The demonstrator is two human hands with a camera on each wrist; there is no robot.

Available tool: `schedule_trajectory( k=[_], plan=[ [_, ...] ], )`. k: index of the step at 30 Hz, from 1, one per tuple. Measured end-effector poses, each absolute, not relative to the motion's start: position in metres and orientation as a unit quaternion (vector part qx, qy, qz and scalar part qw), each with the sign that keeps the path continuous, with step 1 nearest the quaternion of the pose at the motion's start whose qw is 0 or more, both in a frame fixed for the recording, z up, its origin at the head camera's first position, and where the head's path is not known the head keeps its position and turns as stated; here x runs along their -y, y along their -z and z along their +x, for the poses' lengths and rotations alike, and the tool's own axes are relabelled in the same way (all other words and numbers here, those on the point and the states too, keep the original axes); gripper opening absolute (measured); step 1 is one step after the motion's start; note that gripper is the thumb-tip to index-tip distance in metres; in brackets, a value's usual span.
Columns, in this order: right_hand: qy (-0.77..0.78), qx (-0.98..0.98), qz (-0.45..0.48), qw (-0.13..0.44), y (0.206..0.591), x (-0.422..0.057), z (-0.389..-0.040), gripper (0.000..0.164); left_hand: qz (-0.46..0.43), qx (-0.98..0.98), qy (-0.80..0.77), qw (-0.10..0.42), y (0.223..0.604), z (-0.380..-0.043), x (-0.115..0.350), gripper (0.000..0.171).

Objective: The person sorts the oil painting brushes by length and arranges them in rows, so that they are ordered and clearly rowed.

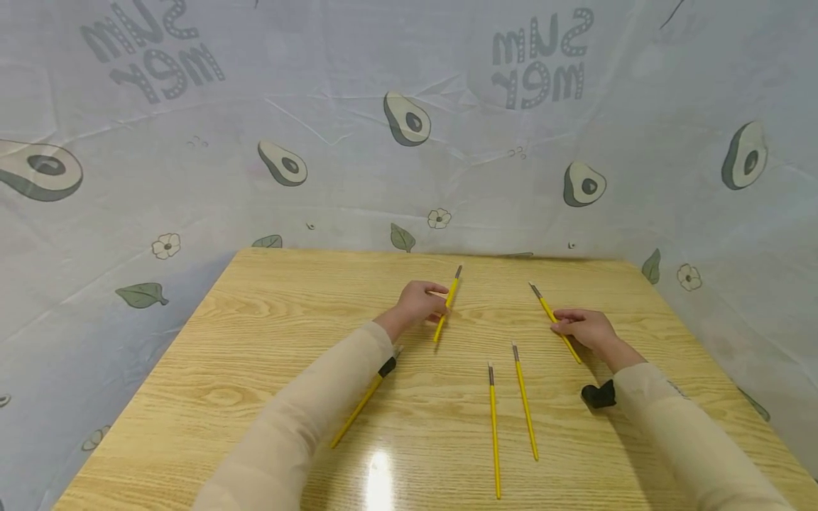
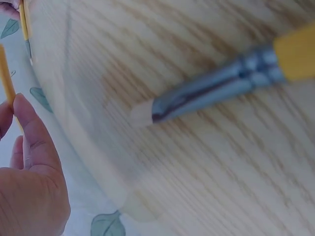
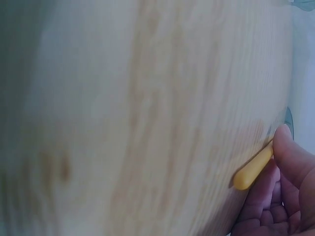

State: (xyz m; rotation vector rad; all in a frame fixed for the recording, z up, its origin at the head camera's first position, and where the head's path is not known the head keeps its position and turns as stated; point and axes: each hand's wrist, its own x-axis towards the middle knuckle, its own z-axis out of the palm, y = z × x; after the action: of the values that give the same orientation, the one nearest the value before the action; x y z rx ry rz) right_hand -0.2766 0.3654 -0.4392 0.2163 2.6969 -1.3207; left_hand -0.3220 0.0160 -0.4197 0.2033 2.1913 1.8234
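Note:
My left hand (image 1: 422, 301) pinches a yellow-handled paintbrush (image 1: 449, 298) between thumb and fingers, its bristles pointing to the far side of the table. In the left wrist view the same hand (image 2: 37, 167) grips the yellow handle (image 2: 7, 73). To the right, my right hand (image 1: 586, 329) holds a second yellow paintbrush (image 1: 547, 310), tilted with its tip to the far left. The right wrist view shows its rounded handle end (image 3: 248, 174) close over the wood, with thumb and fingers (image 3: 295, 162) around the handle.
Two paintbrushes (image 1: 495, 433) (image 1: 525, 404) lie side by side at the middle front of the wooden table (image 1: 255, 369). Another paintbrush (image 1: 358, 415) lies beside the left forearm, its ferrule large in the left wrist view. A printed curtain (image 1: 345, 177) hangs behind the table.

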Motion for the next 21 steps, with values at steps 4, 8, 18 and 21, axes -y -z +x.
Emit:
schedule_trajectory(
  k=[4,8,18,21],
  plan=[
    [0.439,-0.893,0.075,0.065,0.438,-0.364,-0.276,0.054,0.069,-0.75,-0.642,0.143,0.419,-0.325,-0.01,0.039],
    [0.442,-0.891,0.081,0.064,0.435,-0.361,-0.274,0.054,0.07,-0.743,-0.65,0.143,0.419,-0.328,-0.002,0.04],
    [0.411,-0.906,0.089,0.047,0.437,-0.359,-0.273,0.053,0.059,-0.732,-0.665,0.135,0.419,-0.335,0.023,0.041],
    [0.401,-0.91,0.092,0.04,0.438,-0.359,-0.274,0.053,0.051,-0.726,-0.673,0.13,0.418,-0.338,0.031,0.041]
  ],
)
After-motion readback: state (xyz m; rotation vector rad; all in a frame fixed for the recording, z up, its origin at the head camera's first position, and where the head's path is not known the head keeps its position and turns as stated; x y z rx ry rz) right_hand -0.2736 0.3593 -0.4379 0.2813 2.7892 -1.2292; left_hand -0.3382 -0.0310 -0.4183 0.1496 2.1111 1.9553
